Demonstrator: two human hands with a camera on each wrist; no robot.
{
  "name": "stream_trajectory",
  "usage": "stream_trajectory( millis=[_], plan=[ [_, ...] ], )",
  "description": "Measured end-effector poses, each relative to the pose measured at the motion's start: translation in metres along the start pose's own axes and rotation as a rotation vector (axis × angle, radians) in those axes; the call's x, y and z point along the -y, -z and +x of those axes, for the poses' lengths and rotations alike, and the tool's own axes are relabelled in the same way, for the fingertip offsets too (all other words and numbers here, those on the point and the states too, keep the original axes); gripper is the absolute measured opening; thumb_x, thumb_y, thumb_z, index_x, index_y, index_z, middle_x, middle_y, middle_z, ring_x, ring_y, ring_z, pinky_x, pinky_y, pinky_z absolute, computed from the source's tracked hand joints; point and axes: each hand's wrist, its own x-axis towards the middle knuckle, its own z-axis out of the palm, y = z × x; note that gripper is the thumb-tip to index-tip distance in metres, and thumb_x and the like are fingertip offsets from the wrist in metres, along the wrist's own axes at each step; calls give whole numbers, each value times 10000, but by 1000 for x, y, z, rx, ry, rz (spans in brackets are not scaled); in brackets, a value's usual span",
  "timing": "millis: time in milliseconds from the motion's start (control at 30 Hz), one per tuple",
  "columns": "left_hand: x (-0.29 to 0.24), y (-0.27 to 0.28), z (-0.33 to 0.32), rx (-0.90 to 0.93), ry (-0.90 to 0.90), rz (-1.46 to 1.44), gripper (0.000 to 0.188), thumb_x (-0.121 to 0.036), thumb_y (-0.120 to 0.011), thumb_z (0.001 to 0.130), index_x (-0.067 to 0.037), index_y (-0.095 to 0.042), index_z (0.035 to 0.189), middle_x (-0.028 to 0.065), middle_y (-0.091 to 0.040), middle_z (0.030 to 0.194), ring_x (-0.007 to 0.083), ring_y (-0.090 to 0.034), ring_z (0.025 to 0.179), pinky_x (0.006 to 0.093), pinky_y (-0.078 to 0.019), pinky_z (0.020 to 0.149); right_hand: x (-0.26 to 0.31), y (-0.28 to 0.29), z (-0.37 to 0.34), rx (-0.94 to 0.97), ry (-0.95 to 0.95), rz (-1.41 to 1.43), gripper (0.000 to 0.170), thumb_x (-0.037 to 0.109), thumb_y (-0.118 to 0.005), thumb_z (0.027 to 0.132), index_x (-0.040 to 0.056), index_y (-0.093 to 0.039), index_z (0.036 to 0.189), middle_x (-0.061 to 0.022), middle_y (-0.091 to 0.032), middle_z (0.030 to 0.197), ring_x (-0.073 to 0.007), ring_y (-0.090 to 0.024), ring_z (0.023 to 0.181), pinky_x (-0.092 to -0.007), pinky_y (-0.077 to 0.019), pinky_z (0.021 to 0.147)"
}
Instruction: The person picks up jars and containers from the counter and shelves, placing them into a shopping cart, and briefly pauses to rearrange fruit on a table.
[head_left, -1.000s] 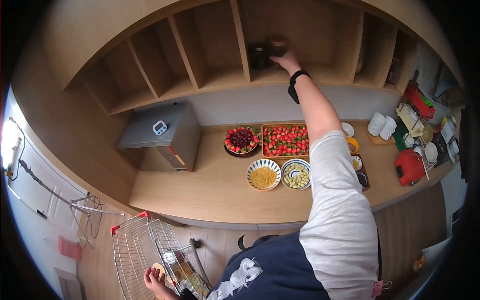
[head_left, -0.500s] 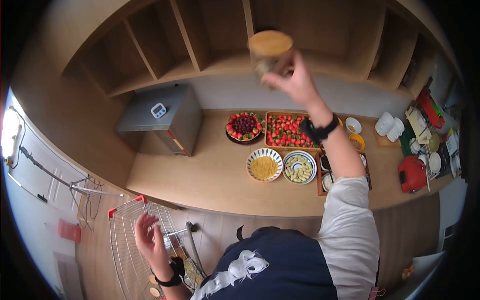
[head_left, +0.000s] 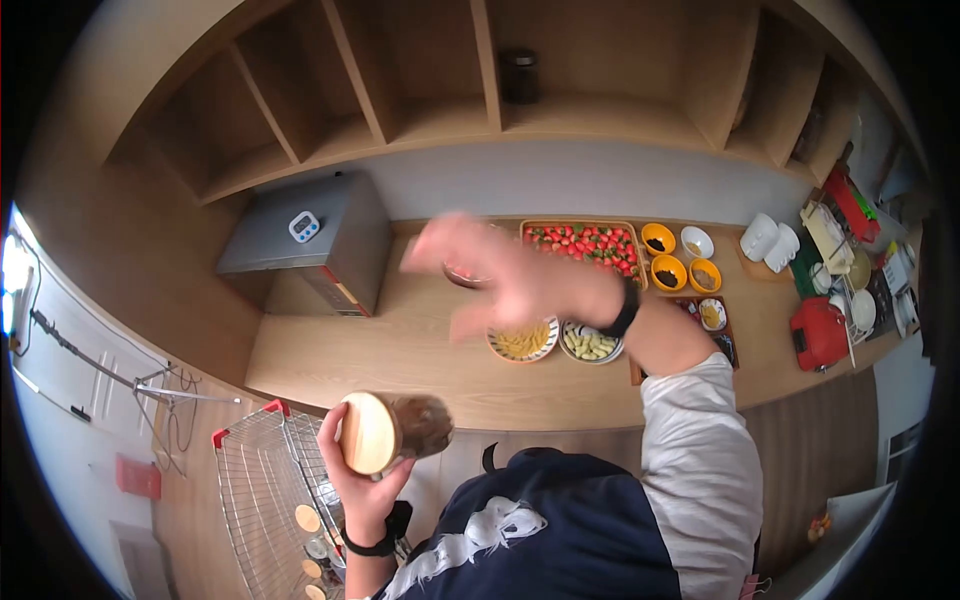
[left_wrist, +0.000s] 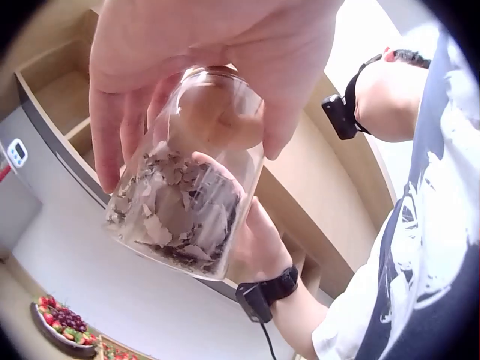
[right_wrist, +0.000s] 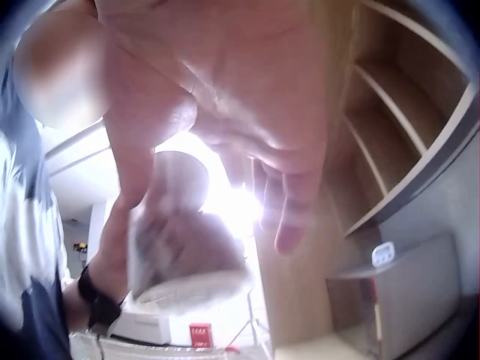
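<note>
My left hand (head_left: pixel 362 490) grips a clear glass jar (head_left: pixel 425 425) by its wooden lid end, above the metal shopping cart (head_left: pixel 250 470). In the left wrist view, the jar holds pale and dark flaky pieces, and my left fingers (left_wrist: pixel 110 142) and thumb spread around its upper part. My right hand (head_left: pixel 500 275), blurred, is over the counter with fingers extended and nothing in them. The right wrist view has the jar beyond the right palm (right_wrist: pixel 225 90). Several wooden-lidded jars (head_left: pixel 308 518) lie in the cart.
A dark jar (head_left: pixel 519 78) stands on the wall shelf (head_left: pixel 600 115). On the counter (head_left: pixel 330 370) are a strawberry tray (head_left: pixel 590 240), two patterned bowls of food, small yellow bowls (head_left: pixel 668 272) and a red appliance (head_left: pixel 820 335). A grey box-shaped appliance (head_left: pixel 345 235) carries a timer (head_left: pixel 304 227).
The right hand took the wooden-lidded jar off the shelf and brought it down. The left hand rose from the cart and now holds that jar; the right hand has let go.
</note>
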Motion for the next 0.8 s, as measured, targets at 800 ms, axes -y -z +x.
stream_trajectory(
  millis=[800],
  plan=[
    [26, 181, -178, -778, 420, 287, 1016, -148, -825, 726, -63, -249, 1559, 164, -558, 1357, 264, -566, 1249, 394, -445, 1077, -186, 131, 23, -718, -770, -27, 477, 270, -691, 936, -93, -628, 1239, -108, -675, 1204, -224, -644, 1010, -365, -521, 933]
  ],
)
